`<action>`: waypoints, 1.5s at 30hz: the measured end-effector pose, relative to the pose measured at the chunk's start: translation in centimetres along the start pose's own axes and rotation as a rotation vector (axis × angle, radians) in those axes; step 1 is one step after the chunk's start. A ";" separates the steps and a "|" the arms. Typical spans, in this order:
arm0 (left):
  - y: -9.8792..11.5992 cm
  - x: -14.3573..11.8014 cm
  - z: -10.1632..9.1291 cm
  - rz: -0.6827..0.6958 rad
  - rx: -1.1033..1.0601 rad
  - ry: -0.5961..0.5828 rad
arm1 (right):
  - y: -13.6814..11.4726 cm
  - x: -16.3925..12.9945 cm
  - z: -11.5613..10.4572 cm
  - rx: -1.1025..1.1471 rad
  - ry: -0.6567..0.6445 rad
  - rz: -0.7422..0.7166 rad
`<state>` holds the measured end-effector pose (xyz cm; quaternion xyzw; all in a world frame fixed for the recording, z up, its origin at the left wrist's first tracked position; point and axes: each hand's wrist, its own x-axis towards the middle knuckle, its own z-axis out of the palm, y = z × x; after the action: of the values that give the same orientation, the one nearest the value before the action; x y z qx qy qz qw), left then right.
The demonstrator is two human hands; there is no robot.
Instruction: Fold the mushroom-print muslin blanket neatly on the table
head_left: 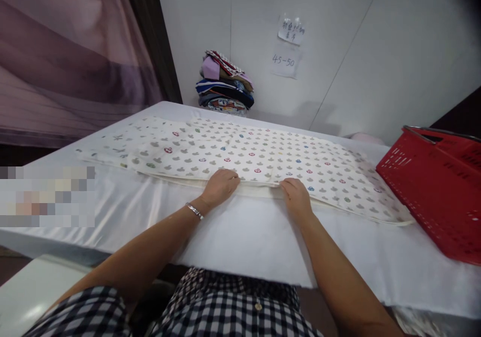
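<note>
A wide, soft, cream-white printed cloth (268, 149) lies spread from left to right across a table covered in smooth, shiny white fabric (244, 241). Small grey motifs run over it in rows, with scattered red, blue and green ones among them; at the far left is a paler stretch with sparser dark marks, and whether that is a separate piece or layer cannot be told. Low ripples cross the left part, while the middle and right lie flatter, and along the near edge a plain cream layer shows under the printed one. The bare left hand (222, 186), a silver-coloured bracelet (194, 210) on its wrist, and the bare right hand (296, 199) both hold this near edge around its middle, a short stretch of it running between them. The fingers of each hand are drawn together on the edge with little opening; the thumbs' exact placing is hard to make out. The cloth's right end reaches close to a red perforated plastic basket (443, 191).
</note>
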<state>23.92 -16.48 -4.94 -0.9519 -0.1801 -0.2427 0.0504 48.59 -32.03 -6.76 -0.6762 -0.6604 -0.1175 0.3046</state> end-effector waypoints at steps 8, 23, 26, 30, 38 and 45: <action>0.3 -1.3 0.6 0.047 0.005 -0.086 | -0.1 -1.0 -0.1 -0.009 -0.202 -0.042; 0.2 -1.5 0.3 0.070 -0.010 -0.060 | 0.2 -1.2 -1.6 -0.182 -0.325 -0.016; -0.1 -1.0 0.4 0.072 -0.015 -0.098 | 1.6 -0.8 -2.3 -0.228 -0.355 0.000; -1.4 2.3 -0.6 0.011 0.033 -0.115 | 3.8 2.3 -4.0 -0.234 -0.337 0.017; -2.4 4.2 -0.4 0.121 0.034 -0.062 | 4.8 2.9 -3.8 -0.194 -0.175 -0.089; -1.7 -1.1 1.6 0.065 -0.096 -0.125 | 5.0 -2.2 -2.8 -0.122 -0.271 -0.092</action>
<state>23.11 -14.92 -6.87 -0.9719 -0.1398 -0.1893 0.0012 53.84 -35.15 -7.09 -0.6722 -0.7174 -0.0788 0.1652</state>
